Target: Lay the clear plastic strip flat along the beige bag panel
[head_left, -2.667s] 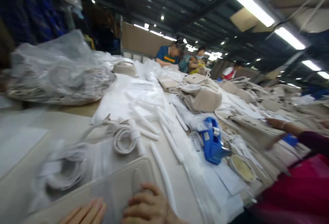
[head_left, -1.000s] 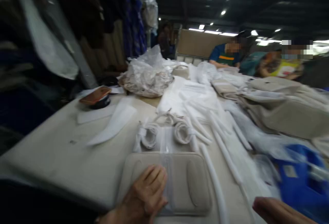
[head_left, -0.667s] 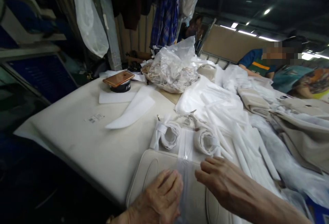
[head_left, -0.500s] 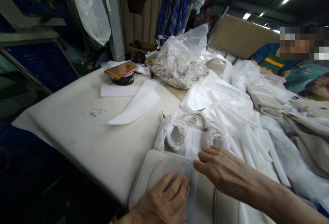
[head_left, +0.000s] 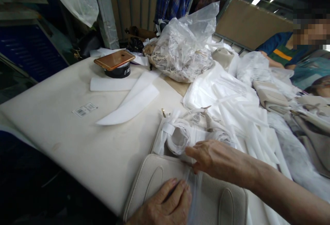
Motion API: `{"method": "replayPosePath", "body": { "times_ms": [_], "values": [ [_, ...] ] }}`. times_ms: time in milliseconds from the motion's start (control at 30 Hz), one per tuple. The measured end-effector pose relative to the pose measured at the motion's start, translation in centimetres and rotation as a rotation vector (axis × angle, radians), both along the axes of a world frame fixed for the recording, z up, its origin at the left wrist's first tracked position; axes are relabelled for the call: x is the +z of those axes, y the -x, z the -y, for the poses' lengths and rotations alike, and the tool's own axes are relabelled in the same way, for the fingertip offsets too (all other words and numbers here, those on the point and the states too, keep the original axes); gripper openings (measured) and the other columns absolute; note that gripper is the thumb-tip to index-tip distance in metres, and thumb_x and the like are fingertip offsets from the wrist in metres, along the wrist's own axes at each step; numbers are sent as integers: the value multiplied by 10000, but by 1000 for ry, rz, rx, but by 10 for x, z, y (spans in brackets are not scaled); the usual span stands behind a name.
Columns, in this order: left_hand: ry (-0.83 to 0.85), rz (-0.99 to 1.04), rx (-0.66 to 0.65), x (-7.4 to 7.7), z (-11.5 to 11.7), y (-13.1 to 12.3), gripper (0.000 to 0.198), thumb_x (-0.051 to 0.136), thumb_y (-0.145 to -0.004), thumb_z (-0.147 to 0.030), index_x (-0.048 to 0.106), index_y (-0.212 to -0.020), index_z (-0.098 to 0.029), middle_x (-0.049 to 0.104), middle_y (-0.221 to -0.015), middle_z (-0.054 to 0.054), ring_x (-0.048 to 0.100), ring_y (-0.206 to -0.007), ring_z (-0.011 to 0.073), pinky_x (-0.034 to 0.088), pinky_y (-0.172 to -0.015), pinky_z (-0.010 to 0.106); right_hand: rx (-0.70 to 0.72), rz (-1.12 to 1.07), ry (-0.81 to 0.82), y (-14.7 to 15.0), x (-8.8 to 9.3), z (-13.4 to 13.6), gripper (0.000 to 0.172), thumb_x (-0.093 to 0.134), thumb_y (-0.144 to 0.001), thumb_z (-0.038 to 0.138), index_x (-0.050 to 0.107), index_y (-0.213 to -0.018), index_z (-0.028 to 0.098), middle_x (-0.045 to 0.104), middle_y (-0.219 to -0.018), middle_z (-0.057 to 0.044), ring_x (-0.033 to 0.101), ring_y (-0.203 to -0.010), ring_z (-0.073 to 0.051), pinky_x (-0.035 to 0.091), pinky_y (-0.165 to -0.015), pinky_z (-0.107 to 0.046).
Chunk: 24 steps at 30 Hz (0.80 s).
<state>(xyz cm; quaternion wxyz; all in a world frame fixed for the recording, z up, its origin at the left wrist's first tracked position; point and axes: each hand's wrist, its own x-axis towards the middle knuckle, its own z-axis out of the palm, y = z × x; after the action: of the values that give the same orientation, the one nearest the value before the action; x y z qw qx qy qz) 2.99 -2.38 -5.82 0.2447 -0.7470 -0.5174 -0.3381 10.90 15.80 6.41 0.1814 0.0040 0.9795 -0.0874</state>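
A cream handbag (head_left: 206, 197) with a pebbled surface and stitched oval loops lies in front of me. My left hand (head_left: 167, 201) rests on it, fingers extended and nearly flat, beside a clear plastic strip (head_left: 194, 194) running down the bag's middle. At the bag's far edge, my right hand (head_left: 206, 158) has its fingers closed and bent down at the strip's top end; the fingertips are partly hidden. Just beyond it sit a white-wrapped roll (head_left: 179, 139) and a second roll (head_left: 221, 136), partly covered by my right hand and forearm.
On the table (head_left: 103, 149) lie white foam strips (head_left: 131, 106), a barcode label (head_left: 84, 109) and a phone (head_left: 114, 60) atop a black roll (head_left: 118, 72). A plastic bag of strings (head_left: 183, 53) and white sheets (head_left: 221, 87) stand behind. A co-worker (head_left: 281, 49) is at the far right.
My right hand has moved left and slightly up, to the bag's far edge. The strip's part above that edge no longer shows. My left hand stays on the bag; the view has shifted.
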Motion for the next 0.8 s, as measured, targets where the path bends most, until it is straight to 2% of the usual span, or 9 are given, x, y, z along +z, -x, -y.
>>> {"method": "replayPosePath", "body": {
  "times_ms": [133, 200, 300, 400, 467, 500, 567, 700, 800],
  "values": [
    [-5, 39, -46, -2, 1, 0, 377, 319, -955, -160, 693, -936, -108, 666, -1016, 54, 591, -1041, 187, 343, -1085, 371, -110, 73, 42, 11, -2, -17, 184, 810, -679, 181, 634, -733, 173, 643, -605, 43, 575, -564, -109, 253, -473, -212],
    [-21, 45, -72, -3, 1, 0, 374, 326, -954, -177, 688, -944, -87, 665, -1019, 72, 594, -1046, 205, 333, -1096, 389, -156, 30, 28, 13, -1, -26, 171, 775, -705, 137, 618, -647, 171, 632, -604, 56, 562, -564, -86, 275, -487, -191],
    [-40, 42, -94, -4, 0, 0, 327, 377, -922, -172, 686, -942, -69, 679, -997, 75, 604, -1037, 214, 315, -1112, 388, -255, -118, -82, 4, -3, -26, 122, 664, -793, 94, 623, -695, 153, 649, -700, 1, 570, -633, -114, 341, -561, -219],
    [-56, 36, -89, -5, -1, 1, 337, 374, -932, -198, 685, -948, -67, 686, -997, 76, 609, -1031, 214, 302, -1122, 393, -344, -358, -216, -22, -16, 4, 131, 531, -900, 152, 636, -823, 137, 656, -837, -87, 575, -770, -201, 395, -688, -325],
    [-84, 25, -92, -5, -2, 2, 356, 369, -953, -235, 688, -924, -79, 692, -968, 69, 616, -1010, 209, 305, -1124, 394, -307, -639, -272, -43, -33, 34, 225, 419, -950, 180, 642, -967, 153, 675, -981, -90, 575, -930, -238, 401, -824, -388],
    [-104, 27, -96, -5, -2, 2, 355, 377, -957, -245, 690, -895, -89, 696, -935, 63, 621, -989, 203, 311, -1122, 389, -248, -690, -323, -53, -43, 49, 306, 343, -959, 144, 619, -1092, 131, 662, -1109, -95, 539, -1081, -255, 338, -969, -437],
    [-142, 44, -115, -4, -2, 2, 323, 413, -949, -227, 685, -819, -111, 698, -862, 43, 631, -932, 181, 330, -1115, 364, -155, -746, -464, -68, -62, 76, 396, 267, -963, 146, 596, -1173, 80, 632, -1215, -105, 503, -1172, -266, 169, -1110, -480],
    [-123, 89, -169, 2, 2, 2, 293, 428, -930, -177, 663, -763, -127, 694, -811, 25, 635, -888, 154, 366, -1095, 300, -74, -847, -586, -85, -94, 107, 387, 290, -975, 165, 658, -1094, 156, 689, -1136, -11, 619, -1019, -228, 6, -1154, -540],
    [-55, 115, -228, 13, 9, 9, 294, 406, -928, -164, 650, -767, -134, 671, -751, 21, 632, -876, 135, 382, -1074, 242, -94, -977, -479, -103, -109, 116, 352, 331, -986, 156, 674, -1008, 230, 722, -1029, 73, 666, -934, -167, -9, -1168, -523]
  ]
}}
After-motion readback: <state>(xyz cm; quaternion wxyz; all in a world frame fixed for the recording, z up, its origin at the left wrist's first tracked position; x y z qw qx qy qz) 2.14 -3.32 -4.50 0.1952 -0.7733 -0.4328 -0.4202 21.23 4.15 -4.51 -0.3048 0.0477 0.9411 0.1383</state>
